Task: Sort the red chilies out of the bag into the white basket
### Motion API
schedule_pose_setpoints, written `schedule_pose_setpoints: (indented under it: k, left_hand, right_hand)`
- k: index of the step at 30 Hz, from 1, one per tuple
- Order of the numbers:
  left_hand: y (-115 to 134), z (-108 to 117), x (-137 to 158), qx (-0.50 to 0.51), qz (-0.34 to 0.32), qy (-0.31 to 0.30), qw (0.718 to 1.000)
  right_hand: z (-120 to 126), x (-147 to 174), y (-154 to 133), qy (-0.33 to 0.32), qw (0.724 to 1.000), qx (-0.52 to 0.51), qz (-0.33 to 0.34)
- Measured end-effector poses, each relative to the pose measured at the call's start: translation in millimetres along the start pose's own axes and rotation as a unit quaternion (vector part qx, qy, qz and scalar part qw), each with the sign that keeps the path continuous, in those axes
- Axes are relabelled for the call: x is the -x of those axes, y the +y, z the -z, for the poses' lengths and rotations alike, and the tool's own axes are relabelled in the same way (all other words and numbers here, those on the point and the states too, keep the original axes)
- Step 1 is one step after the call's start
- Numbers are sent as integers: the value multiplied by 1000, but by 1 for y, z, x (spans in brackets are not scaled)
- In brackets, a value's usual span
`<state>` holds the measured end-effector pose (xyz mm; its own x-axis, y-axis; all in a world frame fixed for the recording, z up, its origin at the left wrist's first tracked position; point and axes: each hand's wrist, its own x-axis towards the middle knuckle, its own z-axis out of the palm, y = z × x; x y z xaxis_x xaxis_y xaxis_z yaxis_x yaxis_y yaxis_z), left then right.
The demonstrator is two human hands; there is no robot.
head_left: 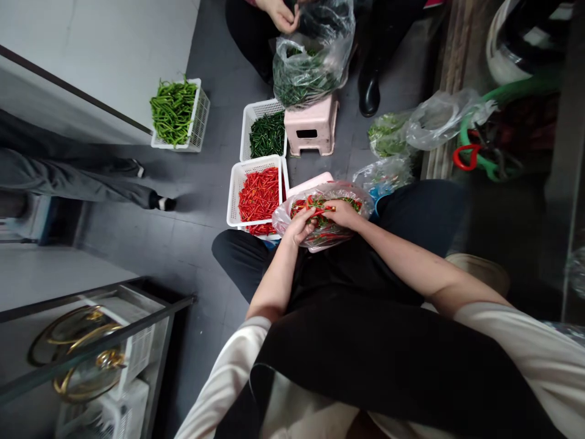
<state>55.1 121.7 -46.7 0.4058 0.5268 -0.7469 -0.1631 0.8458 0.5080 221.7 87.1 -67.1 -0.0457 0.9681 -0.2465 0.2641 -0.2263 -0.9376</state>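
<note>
Over an open clear plastic bag (365, 198) in front of my lap, both hands are close together. My left hand (299, 227) is closed around some red chili peppers (315, 212), which point across towards the other hand. With its fingers pinched at the end of a red chili, my right hand (342, 214) is at the right side of the bag. More red chilies with green stems fill the bag beneath the hands. The bag rests on a pink stool (311, 183), partly hidden. Just left of it, a white basket (233, 195) holds loose red chilies.
Behind stands a white basket (247, 128) of dark green chilies. Farther left is a basket (201, 122) of light green peppers. A co-worker's hand (286, 15) is above a bag of green chilies (304, 79) on a pink stool (313, 125). Red-handled scissors (466, 157) hang at right.
</note>
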Motion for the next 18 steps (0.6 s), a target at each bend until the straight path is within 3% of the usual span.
schedule_pose_setpoints:
  k: [5, 8, 13, 18]
  left_hand:
    - [7, 0, 2, 56, 61, -25, 996]
    - [7, -1, 3, 98, 92, -1, 991]
    - [1, -4, 3, 113, 43, 32, 992]
    - [-4, -3, -2, 66, 12, 14, 998]
  right_hand:
    - [9, 2, -8, -71, 994, 35, 75]
    - [12, 4, -11, -116, 990, 4, 84]
    - [10, 2, -6, -15, 999, -17, -32]
    - [5, 5, -12, -10, 997, -78, 11]
